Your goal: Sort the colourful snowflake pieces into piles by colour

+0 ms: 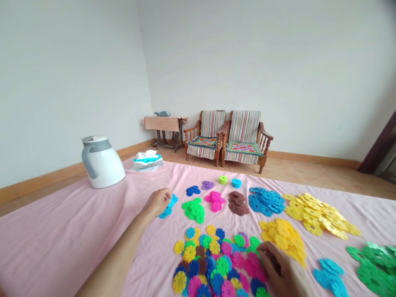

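Note:
My left hand (159, 201) is closed, fingers curled down at a small pile of light blue notched discs (167, 212). Whatever its fingertips hold is hidden. At the right edge of a mixed heap of colourful plastic discs (222, 264), my right hand (283, 266) has its fingers bent together. Their tips touch the heap beside a bright green disc (254, 242) and some pink discs (254, 264); what is between them cannot be made out. Sorted piles lie beyond the heap: green discs (194, 210), pink discs (215, 201) and brown discs (237, 203).
Blue discs (266, 201), yellow discs (318, 214), orange-yellow discs (284, 239) and dark green discs (377, 268) lie to the right on the pink cloth (77, 231). A white jug (105, 165) and a tissue box (147, 163) stand at left. Two wooden chairs (244, 148) are behind.

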The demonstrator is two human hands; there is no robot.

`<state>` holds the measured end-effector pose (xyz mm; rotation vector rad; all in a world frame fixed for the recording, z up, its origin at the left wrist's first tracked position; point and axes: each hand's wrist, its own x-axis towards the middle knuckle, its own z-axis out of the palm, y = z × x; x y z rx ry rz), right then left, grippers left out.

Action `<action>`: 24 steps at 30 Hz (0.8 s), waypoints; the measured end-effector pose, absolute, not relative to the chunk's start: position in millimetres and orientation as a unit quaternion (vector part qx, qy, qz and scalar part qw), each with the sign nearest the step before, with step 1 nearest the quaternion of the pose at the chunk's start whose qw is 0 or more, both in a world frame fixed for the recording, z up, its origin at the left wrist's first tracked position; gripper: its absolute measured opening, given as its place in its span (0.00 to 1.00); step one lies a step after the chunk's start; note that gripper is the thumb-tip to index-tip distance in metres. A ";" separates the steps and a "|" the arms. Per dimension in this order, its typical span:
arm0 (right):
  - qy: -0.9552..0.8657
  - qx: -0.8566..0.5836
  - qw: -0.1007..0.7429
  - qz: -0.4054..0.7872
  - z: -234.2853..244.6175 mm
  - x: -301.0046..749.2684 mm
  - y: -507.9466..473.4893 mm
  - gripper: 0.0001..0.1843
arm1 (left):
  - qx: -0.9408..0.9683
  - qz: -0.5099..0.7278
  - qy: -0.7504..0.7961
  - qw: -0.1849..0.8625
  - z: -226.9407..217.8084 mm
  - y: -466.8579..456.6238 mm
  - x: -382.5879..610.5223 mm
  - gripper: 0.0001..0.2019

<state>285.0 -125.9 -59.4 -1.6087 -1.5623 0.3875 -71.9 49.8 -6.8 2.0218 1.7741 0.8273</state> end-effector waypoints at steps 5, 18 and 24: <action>-0.625 -0.642 0.417 0.152 -57.1 284.8 -125.8 0.18 | 0.754 0.294 0.576 0.111 -1.7 36.5 -46.4 0.08; -0.628 -0.645 0.405 0.161 -54.2 287.3 -127.0 0.20 | 0.888 0.081 0.358 0.275 12.8 -18.4 22.6 0.11; -0.634 -0.641 0.400 0.166 -56.5 288.3 -126.5 0.19 | 0.887 0.089 0.355 0.282 11.2 -21.9 32.0 0.13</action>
